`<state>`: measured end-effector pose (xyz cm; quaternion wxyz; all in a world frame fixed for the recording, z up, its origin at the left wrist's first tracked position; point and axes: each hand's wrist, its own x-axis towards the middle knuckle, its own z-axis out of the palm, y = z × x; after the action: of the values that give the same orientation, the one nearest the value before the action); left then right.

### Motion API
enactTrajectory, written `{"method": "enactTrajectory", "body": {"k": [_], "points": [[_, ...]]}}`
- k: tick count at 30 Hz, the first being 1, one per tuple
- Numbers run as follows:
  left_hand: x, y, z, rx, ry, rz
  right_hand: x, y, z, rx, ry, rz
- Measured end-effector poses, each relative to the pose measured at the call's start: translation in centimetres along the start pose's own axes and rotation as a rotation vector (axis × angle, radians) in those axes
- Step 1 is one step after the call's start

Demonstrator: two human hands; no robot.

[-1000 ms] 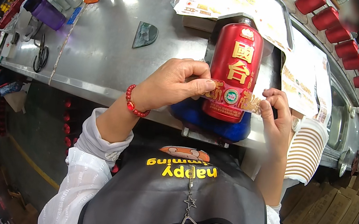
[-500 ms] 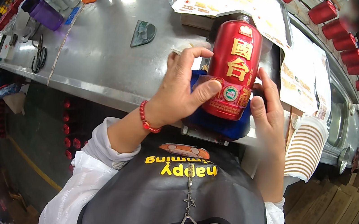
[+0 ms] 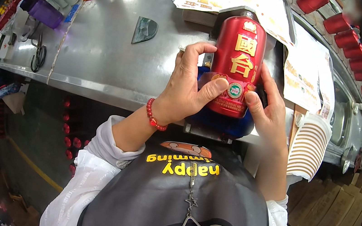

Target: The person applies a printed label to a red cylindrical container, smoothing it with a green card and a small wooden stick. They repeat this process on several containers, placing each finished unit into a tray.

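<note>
Because the red bottle (image 3: 238, 65) is laid back on a blue cushion (image 3: 214, 123), neck pointing away from the person, its front face is turned up within easy reach; the soft padding beneath it probably spares its finish. Both hands are clasped on the bottle from either side. The left hand (image 3: 190, 80) has its thumb on the left part of the decorated band (image 3: 237, 91), low on the bottle's front, and its forefinger against the flank. The right hand (image 3: 272, 111) lays its fingers along the opposite flank, thumb at the band's right part, apparently so that the opposed pressure steadies the bottle and flattens the band. Printed sheets (image 3: 303, 79) lie to the right of the bottle, likely handy for the right hand, while a green plate (image 3: 145, 30) sits well to its left, away from both hands.
</note>
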<state>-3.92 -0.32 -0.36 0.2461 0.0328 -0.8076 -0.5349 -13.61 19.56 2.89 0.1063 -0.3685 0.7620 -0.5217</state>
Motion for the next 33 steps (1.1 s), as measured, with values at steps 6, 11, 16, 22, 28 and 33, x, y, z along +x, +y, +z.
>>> {"method": "enactTrajectory", "body": {"k": [6, 11, 16, 22, 28, 33], "points": [[0.0, -0.2, 0.3, -0.008, 0.011, 0.001, 0.0, 0.6, -0.3, 0.045, -0.013, 0.002], [0.0, -0.3, 0.3, -0.005, 0.009, -0.008, 0.0, 0.4, -0.3, 0.009, -0.025, -0.026], [0.1, -0.3, 0.4, -0.004, 0.004, -0.002, -0.2, 0.8, -0.6, 0.046, -0.040, -0.029], [0.0, -0.4, -0.1, -0.119, -0.049, -0.026, 0.0, 0.2, -0.8, 0.075, -0.081, 0.007], [-0.6, -1.9, -1.1, -0.154, -0.179, 0.047, -0.2, 0.9, -1.0, 0.016, -0.111, -0.017], [-0.6, -2.1, -1.2, -0.194, -0.199, 0.041, -0.2, 1.0, -0.9, 0.053, -0.114, 0.021]]}}
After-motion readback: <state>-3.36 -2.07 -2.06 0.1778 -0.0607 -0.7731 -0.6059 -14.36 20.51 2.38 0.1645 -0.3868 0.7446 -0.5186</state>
